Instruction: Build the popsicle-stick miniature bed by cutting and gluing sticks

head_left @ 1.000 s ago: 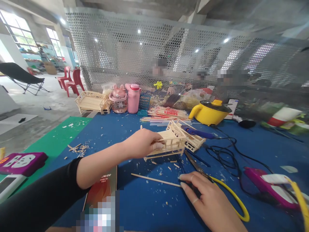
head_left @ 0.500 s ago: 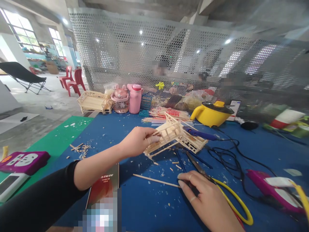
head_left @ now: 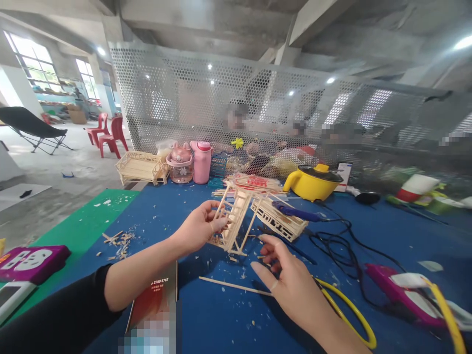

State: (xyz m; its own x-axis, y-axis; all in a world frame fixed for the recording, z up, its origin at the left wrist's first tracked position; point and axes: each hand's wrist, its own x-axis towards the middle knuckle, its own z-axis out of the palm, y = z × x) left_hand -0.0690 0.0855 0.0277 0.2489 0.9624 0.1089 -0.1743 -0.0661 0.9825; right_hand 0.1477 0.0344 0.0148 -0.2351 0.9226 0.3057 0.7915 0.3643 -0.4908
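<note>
My left hand [head_left: 201, 223] grips a small wooden stick model [head_left: 236, 221] by its left side, fingers closed round its thin rails. The model is tilted up above the blue table. My right hand [head_left: 283, 280] hovers to the right of it, fingers apart and nothing between them. Below lies a thin wooden stick [head_left: 236, 286], its right end close under my right thumb. Yellow-handled scissors [head_left: 356, 307] are partly covered by my right hand and wrist. Behind the model sits another wooden stick piece [head_left: 282, 219], with a blue glue gun [head_left: 300, 211] lying over it.
A phone [head_left: 153, 300] lies by my left forearm. Wood scraps [head_left: 118, 243] are heaped at left. A black cord [head_left: 339, 246] coils at right near a purple power strip [head_left: 401, 295]. Along the back stand a wooden model [head_left: 142, 167], a pink bottle [head_left: 201, 164] and a yellow pot [head_left: 313, 184].
My left hand has turned the wooden model more upright and shifted it slightly left. My right hand has lifted off the scissors and the stick's end, moving toward the model. The view has tilted up.
</note>
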